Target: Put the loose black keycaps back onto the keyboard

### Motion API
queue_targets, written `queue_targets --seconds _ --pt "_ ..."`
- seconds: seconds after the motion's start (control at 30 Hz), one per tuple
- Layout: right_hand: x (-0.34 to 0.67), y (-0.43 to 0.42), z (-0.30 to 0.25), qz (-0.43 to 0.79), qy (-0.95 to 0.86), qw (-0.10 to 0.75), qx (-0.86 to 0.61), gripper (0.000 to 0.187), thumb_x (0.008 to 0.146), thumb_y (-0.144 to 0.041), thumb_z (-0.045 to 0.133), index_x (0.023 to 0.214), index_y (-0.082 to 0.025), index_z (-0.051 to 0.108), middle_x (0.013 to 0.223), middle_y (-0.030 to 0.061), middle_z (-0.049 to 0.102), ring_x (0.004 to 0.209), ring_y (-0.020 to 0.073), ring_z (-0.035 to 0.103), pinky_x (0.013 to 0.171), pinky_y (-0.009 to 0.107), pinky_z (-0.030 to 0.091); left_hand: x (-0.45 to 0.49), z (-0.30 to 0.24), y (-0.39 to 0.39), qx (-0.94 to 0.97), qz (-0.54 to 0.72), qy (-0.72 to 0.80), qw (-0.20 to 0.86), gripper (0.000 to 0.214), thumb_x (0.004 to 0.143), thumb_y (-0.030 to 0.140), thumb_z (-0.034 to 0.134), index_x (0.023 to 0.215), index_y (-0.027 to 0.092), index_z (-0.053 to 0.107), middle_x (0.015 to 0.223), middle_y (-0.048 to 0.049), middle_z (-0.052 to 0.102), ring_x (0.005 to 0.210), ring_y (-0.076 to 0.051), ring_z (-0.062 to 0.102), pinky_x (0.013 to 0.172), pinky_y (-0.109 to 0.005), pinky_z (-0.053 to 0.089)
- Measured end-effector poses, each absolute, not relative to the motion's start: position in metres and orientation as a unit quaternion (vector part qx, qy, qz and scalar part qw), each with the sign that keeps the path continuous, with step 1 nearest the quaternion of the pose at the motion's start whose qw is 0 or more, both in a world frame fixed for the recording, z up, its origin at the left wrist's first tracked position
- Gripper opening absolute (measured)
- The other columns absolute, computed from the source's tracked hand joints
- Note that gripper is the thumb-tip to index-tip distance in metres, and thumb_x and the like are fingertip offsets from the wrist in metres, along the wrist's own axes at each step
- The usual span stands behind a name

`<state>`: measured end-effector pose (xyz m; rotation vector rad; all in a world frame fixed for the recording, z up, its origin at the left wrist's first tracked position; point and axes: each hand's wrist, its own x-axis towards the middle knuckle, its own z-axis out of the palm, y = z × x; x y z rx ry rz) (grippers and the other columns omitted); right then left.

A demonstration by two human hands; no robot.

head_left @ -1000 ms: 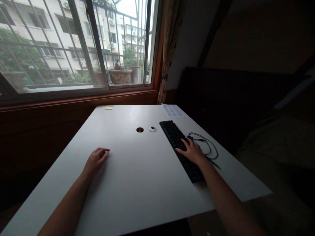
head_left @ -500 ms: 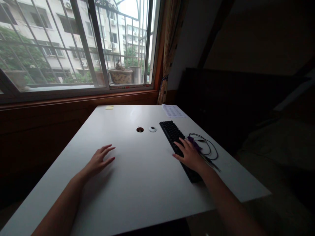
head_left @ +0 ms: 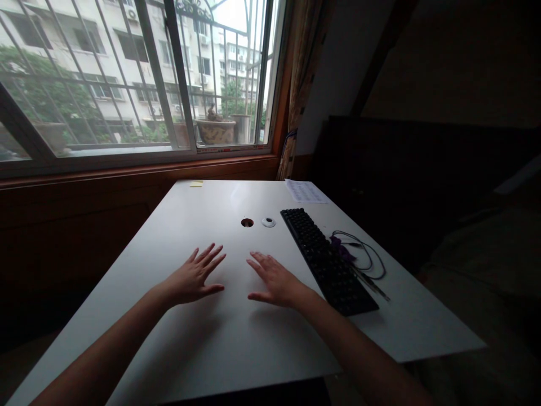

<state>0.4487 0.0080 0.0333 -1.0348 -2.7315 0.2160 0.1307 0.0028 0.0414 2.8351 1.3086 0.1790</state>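
Note:
Over the middle of the white table [head_left: 169, 344], my left hand [head_left: 195, 276] hovers with its fingers spread and nothing in it. My right hand [head_left: 273, 280] faces it a short way to the right, also empty, fingers stretched out. Shadows beneath both hands show on the tabletop. To the right of my right hand lies a black keyboard [head_left: 325, 256], set at a slant, its near end partly behind my right forearm. A dark cable [head_left: 378, 256] with a purple tie [head_left: 342, 249] is looped along the keyboard's right side.
Beyond my hands are a round hole [head_left: 247, 223] in the tabletop and a white grommet cover [head_left: 268, 222]. Printed paper [head_left: 307, 192] lies at the far right corner, yellow sticky notes [head_left: 196, 184] at the far left. A barred window [head_left: 127, 79] stands behind the table.
My right hand has come off the keyboard and moved left over the bare tabletop. My left hand has shifted right, its fingers spreading wider. The view has turned slightly left.

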Motion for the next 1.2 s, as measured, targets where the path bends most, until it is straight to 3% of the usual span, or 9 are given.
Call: queue_targets --seconds 0.23,0.4,1.2 --pt "0.421 0.029 0.022 0.114 -0.934 0.064 -0.331 0.105 0.081 -0.083 0.045 0.157 -0.015 0.021 0.164 0.0167 0.011 0.152 0.0298 0.010 0.123 0.048 0.013 0.139 0.016 0.012 0.909 0.039 0.416 0.005 0.086 0.092 0.073 0.036 0.159 0.026 0.010 0.165 -0.0097 0.009 0.151 -0.033 0.009 0.119 -0.057 0.016" --pt "0.415 0.032 0.014 0.116 -0.936 0.046 -0.329 0.102 0.083 -0.083 0.038 0.157 -0.014 0.021 0.164 0.0149 0.010 0.152 0.0278 0.007 0.124 0.046 0.007 0.143 -0.001 0.014 0.912 0.033 0.408 -0.003 0.087 0.093 0.072 0.033 0.159 0.020 0.010 0.164 -0.0120 0.010 0.151 -0.031 0.009 0.121 -0.054 0.008" --pt "0.414 0.030 0.013 0.090 -0.939 0.044 -0.330 0.096 0.086 -0.079 0.039 0.157 -0.017 0.021 0.164 0.0131 0.009 0.152 0.0278 0.007 0.124 0.046 0.008 0.145 0.003 0.010 0.915 0.045 0.400 -0.015 0.082 0.095 0.069 0.034 0.159 0.027 0.005 0.165 -0.0083 0.011 0.151 -0.029 0.010 0.122 -0.052 0.006"
